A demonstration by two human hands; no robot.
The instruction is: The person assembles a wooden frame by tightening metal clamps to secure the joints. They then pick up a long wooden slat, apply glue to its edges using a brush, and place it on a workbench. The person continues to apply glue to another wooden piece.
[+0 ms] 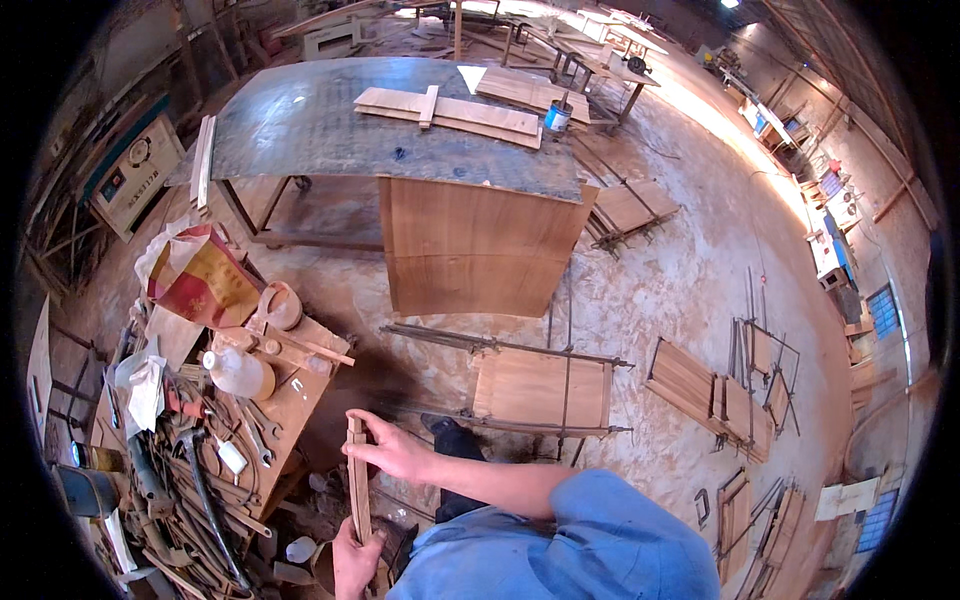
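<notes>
A short bundle of narrow wooden strips (358,485) stands upright in front of my body, close to the cluttered workbench. Around its upper end, my right hand (395,450) is closed, with the thumb and fingers on either side. Lower down, my left hand (355,562) grips the bottom part of the same strips, its thumb lying across them. The exact number of strips is hard to make out. Just left of the strips is the edge of the wooden workbench (318,385), holding a plastic jug (238,372) of amber liquid and several wrenches (262,435).
Ahead stands a large dark-topped table (290,125) with boards (450,112) and a blue can (558,116) on it. A clamped wood panel (540,388) lies on the floor by my foot. More clamped panels (700,395) are to the right. A red-yellow bag (205,280) sits left.
</notes>
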